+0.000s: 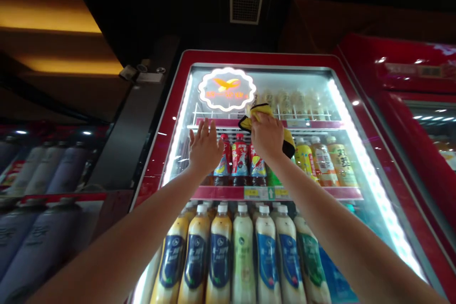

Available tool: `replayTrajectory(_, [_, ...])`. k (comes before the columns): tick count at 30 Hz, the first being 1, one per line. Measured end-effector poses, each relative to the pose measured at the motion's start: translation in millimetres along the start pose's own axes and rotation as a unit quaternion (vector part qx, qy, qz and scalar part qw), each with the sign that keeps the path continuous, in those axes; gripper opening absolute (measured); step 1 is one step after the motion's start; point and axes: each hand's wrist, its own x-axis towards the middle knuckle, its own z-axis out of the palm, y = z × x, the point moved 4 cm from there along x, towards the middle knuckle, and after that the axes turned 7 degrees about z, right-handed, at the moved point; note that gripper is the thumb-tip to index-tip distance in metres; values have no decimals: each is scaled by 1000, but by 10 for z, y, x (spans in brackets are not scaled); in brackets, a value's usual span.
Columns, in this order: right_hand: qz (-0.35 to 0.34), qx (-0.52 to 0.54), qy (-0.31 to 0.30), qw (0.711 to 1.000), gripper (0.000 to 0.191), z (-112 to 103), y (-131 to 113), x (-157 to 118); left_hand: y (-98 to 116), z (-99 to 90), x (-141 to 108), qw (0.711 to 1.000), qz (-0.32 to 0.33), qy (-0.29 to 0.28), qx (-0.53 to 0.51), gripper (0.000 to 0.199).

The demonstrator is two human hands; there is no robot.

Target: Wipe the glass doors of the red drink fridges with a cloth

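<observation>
Both arms reach up to the glass door of a red-framed drinks fridge. My right hand is closed on a yellow cloth with black edging, which lies against the upper middle of the pane. To its left, my left hand is raised with fingers stretched out and nothing in it. Its palm faces the glass; whether it touches is hard to tell. Above that hand glows a white scalloped sign with an orange bird shape. Behind the glass, red-labelled bottles show between my hands.
Several milk-tea bottles fill the shelf below. A price strip runs along the middle shelf. Another red fridge stands at right. Shelves of pale bottles are at left, and a vent is in the dark ceiling.
</observation>
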Motion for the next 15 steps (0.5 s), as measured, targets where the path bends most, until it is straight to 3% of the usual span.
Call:
replayTrajectory(3, [-82,6,-15,996,44,22,-175,-126,28,39,3,1000,-16,11,-6,64])
replayTrajectory(7, [-177,9,-59,982,44,78,-298,294,68,36,48,999,-15,27,-9,66])
replayTrajectory(9, [-152,8,-63,986,45,70,-119,514,82,14,65,1000,-2,23,-14,66])
replayTrajectory(11, [-70,0,-40,997,46,22,157,541,86,-2,64,1000,13,18,-22,64])
replayTrajectory(13, [24,-22,-9,999,48,-47,370,336,90,-1,48,999,26,23,-33,63])
replayTrajectory(15, [67,-47,1,997,48,-99,388,25,114,22,30,998,44,34,-43,63])
